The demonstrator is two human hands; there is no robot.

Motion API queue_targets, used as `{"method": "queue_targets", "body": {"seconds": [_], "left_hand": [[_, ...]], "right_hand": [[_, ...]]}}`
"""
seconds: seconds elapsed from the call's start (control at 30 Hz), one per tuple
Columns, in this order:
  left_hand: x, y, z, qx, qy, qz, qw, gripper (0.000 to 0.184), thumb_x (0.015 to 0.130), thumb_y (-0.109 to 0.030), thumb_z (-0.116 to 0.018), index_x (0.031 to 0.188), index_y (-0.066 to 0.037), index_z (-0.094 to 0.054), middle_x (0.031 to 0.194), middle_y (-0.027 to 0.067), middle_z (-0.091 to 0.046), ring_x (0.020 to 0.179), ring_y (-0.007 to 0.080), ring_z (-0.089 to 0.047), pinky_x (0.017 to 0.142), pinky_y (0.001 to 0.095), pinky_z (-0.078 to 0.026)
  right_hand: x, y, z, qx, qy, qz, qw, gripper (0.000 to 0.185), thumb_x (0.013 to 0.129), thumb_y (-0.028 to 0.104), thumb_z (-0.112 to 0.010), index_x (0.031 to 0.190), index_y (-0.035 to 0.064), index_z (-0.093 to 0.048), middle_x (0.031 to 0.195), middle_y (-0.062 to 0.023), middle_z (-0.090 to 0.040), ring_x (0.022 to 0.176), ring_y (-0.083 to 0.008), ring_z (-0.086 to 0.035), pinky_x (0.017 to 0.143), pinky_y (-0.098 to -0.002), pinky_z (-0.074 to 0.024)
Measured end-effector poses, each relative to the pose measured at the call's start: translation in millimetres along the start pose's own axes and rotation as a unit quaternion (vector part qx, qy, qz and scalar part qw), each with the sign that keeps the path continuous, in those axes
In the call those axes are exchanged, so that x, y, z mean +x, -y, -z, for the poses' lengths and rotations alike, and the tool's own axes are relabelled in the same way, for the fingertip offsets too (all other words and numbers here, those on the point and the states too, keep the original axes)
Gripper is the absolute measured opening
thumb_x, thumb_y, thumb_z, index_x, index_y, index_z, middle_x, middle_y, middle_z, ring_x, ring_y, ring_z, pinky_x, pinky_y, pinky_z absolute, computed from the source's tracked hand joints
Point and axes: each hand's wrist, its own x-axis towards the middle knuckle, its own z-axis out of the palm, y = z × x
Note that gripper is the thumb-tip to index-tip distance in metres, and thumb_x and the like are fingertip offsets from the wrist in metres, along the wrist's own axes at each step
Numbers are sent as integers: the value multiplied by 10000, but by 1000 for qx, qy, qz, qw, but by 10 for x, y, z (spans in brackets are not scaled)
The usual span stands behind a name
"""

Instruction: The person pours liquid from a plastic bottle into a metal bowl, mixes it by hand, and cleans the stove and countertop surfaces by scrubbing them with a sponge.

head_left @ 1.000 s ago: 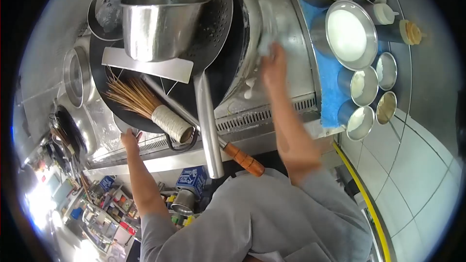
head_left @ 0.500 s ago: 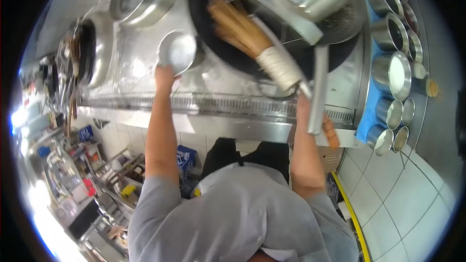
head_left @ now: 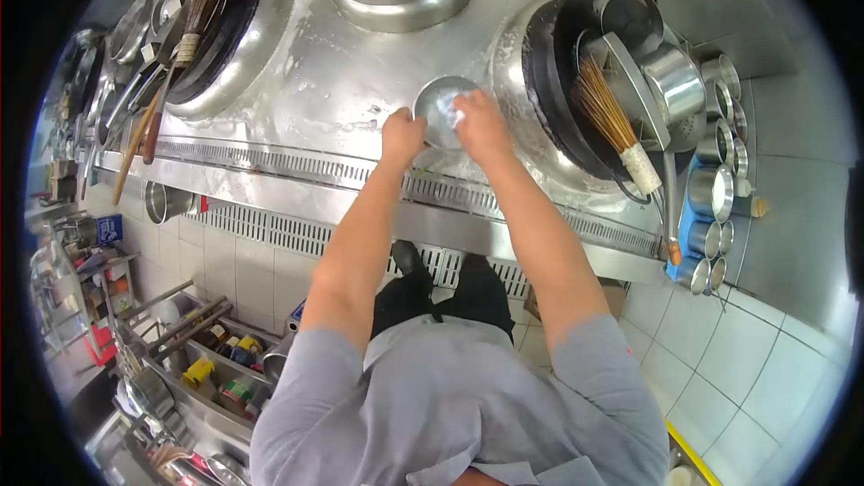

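My left hand (head_left: 402, 137) is closed on the near left rim of a round metal bowl (head_left: 434, 133), which sits low over the steel range top. Inside the bowl, my right hand (head_left: 484, 130) has its fingers closed on a small whitish wad (head_left: 457, 113); its material is too blurred to tell. The wad appears pressed against the bowl's inner side. To the right stands a black wok (head_left: 547, 81), holding a bamboo wok brush (head_left: 607, 112) with a white-wrapped handle, metal pots (head_left: 673, 81) and a long-handled tool with a wooden grip (head_left: 673, 252).
A round steel burner ring (head_left: 400, 13) with water in it is at the back. Another wok (head_left: 238, 36) with brush and ladles stands left. Steel seasoning pots (head_left: 715, 193) line the right side. A slotted drain channel (head_left: 297, 162) runs along the range's front edge.
My right hand has come from beside the wok's long handle to the bowl, with the whitish wad in its fingers. My left hand still grips the bowl. The view has swung left.
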Motion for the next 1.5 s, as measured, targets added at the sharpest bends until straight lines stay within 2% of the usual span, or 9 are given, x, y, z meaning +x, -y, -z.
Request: {"method": "queue_targets", "body": {"seconds": [0.27,0.4,0.53,0.63,0.73,0.87,1.13,1.43,1.5], "left_hand": [[478,319,155,-38,-43,26,998,216,826,-120,-689,709,-37,-528,651,35,-524,606,126,-480,542,362,-423],[875,409,418,-139,-38,56,988,173,883,-136,-689,789,-50,-572,730,17,-555,685,106,-507,586,308,-451],[1062,382,742,-195,-109,3,975,159,970,-185,-665,1015,-33,-655,1031,85,-680,924,182,-620,831,333,-521],[1251,637,836,140,-201,-176,954,298,984,-190,-619,1211,2,-632,1361,238,-614,1224,371,-593,1052,483,-451],[1323,822,821,290,-161,-259,907,404,998,-195,-577,1359,-16,-548,1569,231,-454,1440,429,-430,1170,568,-341],[1340,819,754,344,-167,-218,898,484,991,-270,-584,1407,-30,-520,1607,177,-433,1479,432,-389,1204,586,-295],[1459,863,759,367,-167,-196,894,591,1023,-392,-493,1501,-45,-470,1642,152,-394,1511,399,-359,1238,566,-243],[1379,848,755,371,-159,-192,895,572,964,-272,-527,1494,-60,-482,1632,159,-409,1513,390,-359,1232,564,-253],[1387,779,796,359,-164,-191,899,560,957,-258,-539,1483,-72,-498,1620,162,-423,1506,390,-369,1229,571,-255]], "right_hand": [[897,195,-657,-149,226,-55,961,465,835,62,-700,1297,102,-655,1380,-195,-562,1306,-410,-532,1023,-509,-533],[1607,49,-725,-32,296,27,954,349,775,163,-731,1119,102,-733,1121,-184,-723,1096,-395,-670,961,-472,-549],[2443,49,257,-23,157,22,987,244,773,158,-731,1014,138,-770,1065,-168,-741,1038,-396,-693,891,-477,-559],[3042,-331,707,-259,130,2,957,217,790,133,-731,987,54,-775,1050,-193,-747,1015,-381,-716,871,-484,-576],[2969,-732,639,-373,385,-19,844,233,805,118,-731,1004,4,-774,1062,-205,-753,1023,-366,-728,882,-492,-581],[3036,-988,893,-419,359,17,834,252,904,141,-652,1102,18,-748,1194,-213,-725,1105,-383,-698,949,-479,-560],[4268,-4162,1939,-531,217,-180,799,326,885,192,-651,1147,34,-763,1217,-218,-717,1140,-376,-692,946,-470,-565],[4287,-1838,1265,-486,495,-169,700,328,820,41,-690,1139,112,-718,1021,-152,-737,917,-307,-759,773,-467,-602],[4197,-1200,1333,-332,466,-158,805,258,798,25,-700,1045,97,-680,922,-125,-690,809,-254,-725,708,-436,-588]]}}
